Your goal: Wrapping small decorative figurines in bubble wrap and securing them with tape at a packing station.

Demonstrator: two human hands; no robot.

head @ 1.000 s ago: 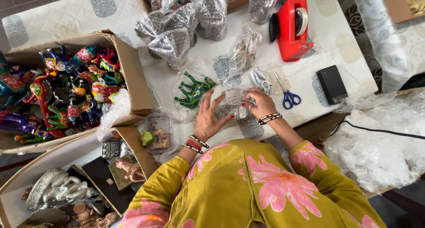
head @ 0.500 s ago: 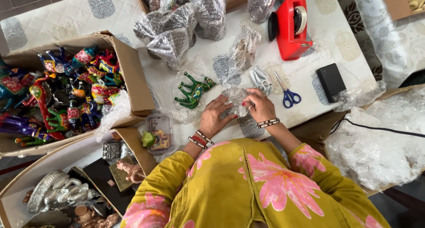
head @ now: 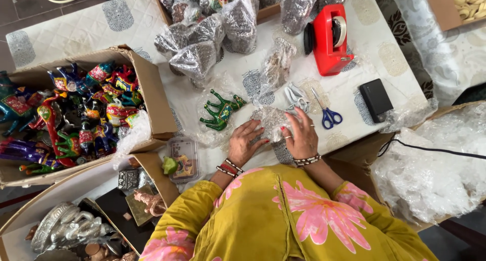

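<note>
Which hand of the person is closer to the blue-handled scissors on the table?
The right hand. It rests on the clear plastic bundle, just beside the blue-handled scissors. The left hand is on the bundle's far side, farther from them.

You see a table (head: 61,25) under a pale quilted cloth; grey tiled floor (head: 20,0) beyond its far-left corner; even light.

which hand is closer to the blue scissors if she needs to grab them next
Right. The right hand rests on the clear plastic bundle, and the blue scissors lie just beyond it on that side. The left hand is on the bundle's far side.
</note>
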